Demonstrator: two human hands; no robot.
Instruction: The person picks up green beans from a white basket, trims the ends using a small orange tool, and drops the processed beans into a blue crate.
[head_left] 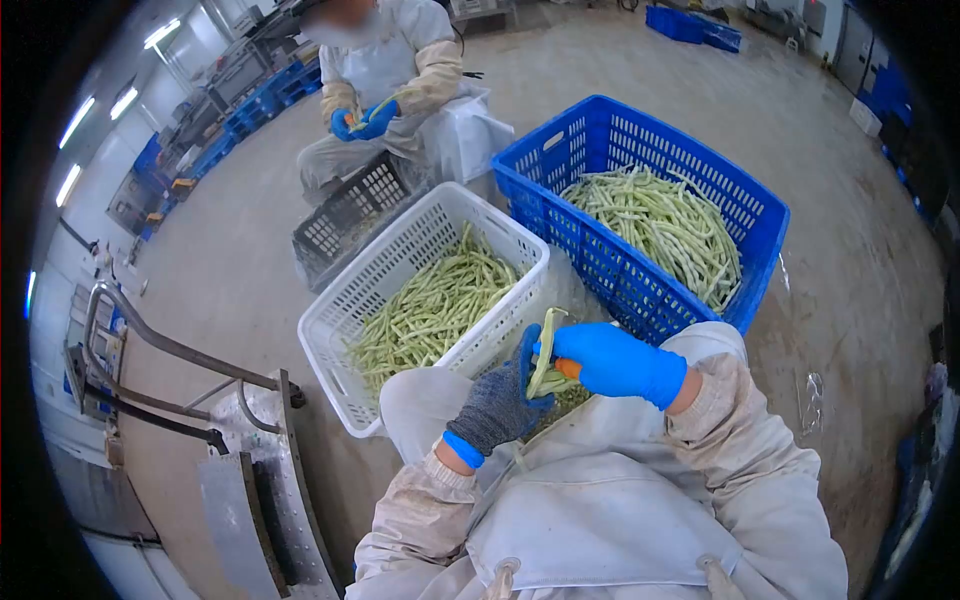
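Observation:
My left hand (498,405), in a grey knit glove over a blue one, is closed around a few long green beans (546,352) standing up between thumb and fingers. Close against it, my right hand (622,366) in a blue glove is closed on a small orange piece (568,368), which looks like a tool's handle; the rest is hidden. Both hands are above my lap. Beyond them stands a white plastic basket (322,335) with shorter bean pieces (440,305). To its right, a blue crate (610,250) contains long beans (665,225).
Across from me sits a co-worker (390,60) whose blue-gloved hands (365,122) hold a bean. A black basket (350,212) stands between that person and the white basket. At left is a metal cart (275,450) with a tubular handle. Blue bins (690,25) lie farther back.

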